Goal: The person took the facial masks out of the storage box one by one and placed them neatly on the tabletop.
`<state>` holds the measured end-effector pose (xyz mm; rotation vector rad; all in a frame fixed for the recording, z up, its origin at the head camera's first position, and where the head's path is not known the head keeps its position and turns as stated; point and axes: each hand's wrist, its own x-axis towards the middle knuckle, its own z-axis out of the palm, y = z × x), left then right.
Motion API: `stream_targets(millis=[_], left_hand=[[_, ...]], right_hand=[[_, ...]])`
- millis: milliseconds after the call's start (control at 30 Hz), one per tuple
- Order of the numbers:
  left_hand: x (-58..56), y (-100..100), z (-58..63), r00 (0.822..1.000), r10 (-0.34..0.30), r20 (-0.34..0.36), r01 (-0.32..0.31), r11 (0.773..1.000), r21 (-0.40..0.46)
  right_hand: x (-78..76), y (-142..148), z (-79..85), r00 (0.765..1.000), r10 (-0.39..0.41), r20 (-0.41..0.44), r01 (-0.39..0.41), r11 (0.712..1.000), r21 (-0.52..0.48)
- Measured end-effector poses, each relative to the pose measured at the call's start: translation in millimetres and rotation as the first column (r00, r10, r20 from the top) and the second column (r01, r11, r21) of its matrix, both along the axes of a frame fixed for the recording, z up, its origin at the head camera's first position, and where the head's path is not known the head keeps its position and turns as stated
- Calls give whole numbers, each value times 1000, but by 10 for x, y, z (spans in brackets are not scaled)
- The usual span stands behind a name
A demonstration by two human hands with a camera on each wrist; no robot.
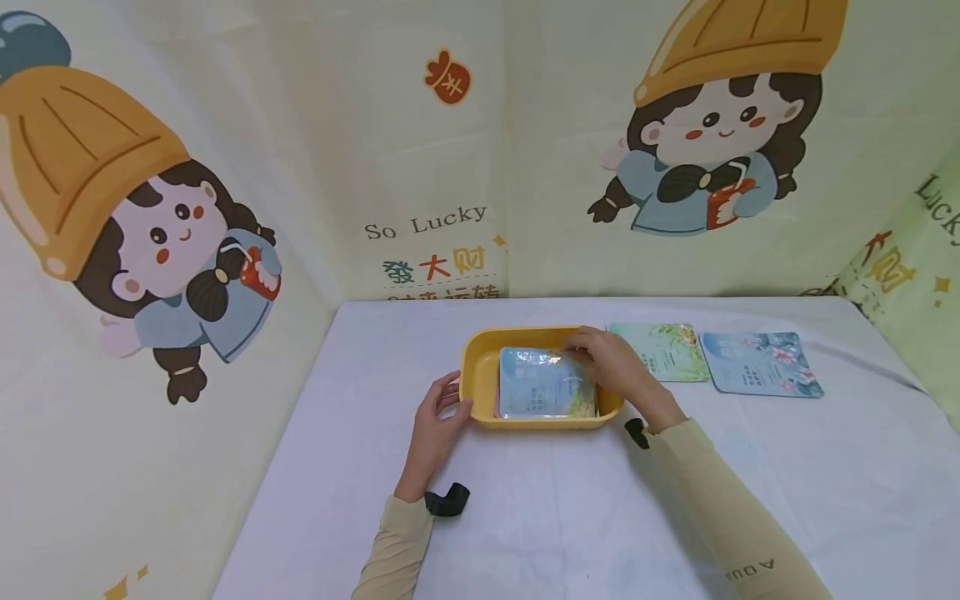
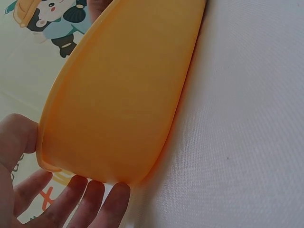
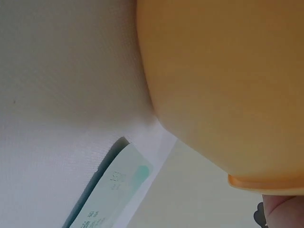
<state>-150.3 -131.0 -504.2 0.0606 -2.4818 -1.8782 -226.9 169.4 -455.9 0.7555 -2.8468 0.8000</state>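
A yellow plastic basket (image 1: pixel 480 422) sits in the middle of the white table. My left hand (image 1: pixel 442 425) holds its left end; in the left wrist view the thumb is at the rim and the fingers (image 2: pixel 90 202) lie against the end wall. Inside the basket lies a light blue face mask packet (image 1: pixel 543 387), with a pinkish edge showing beneath it. My right hand (image 1: pixel 607 358) reaches over the basket's right side and grips that packet near its upper right corner, its fingertips partly hidden. The right wrist view shows mostly the basket's outer wall (image 3: pixel 228 85).
Right of the basket lie a green face mask packet (image 1: pixel 671 354), partly behind my right hand, and a blue floral packet (image 1: pixel 761 364). A printed cloth backdrop (image 1: pixel 555 167) stands behind the table (image 1: pixel 525 517) and along its sides.
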Motion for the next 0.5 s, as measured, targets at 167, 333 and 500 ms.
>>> stream_targets(millis=[167, 333, 500], left_hand=[[-2, 2, 14, 1000, -7, -8, 7, 1000, 10], [-4, 1, 21, 1000, -7, -9, 7, 1000, 12], [0, -3, 23, 1000, -6, -7, 6, 1000, 10]], right_hand=[[6, 24, 40, 1000, 18, -7, -18, 999, -47], [5, 63, 71, 998, 63, -4, -63, 991, -121], [-3, 100, 98, 995, 94, 37, -87, 982, -170]])
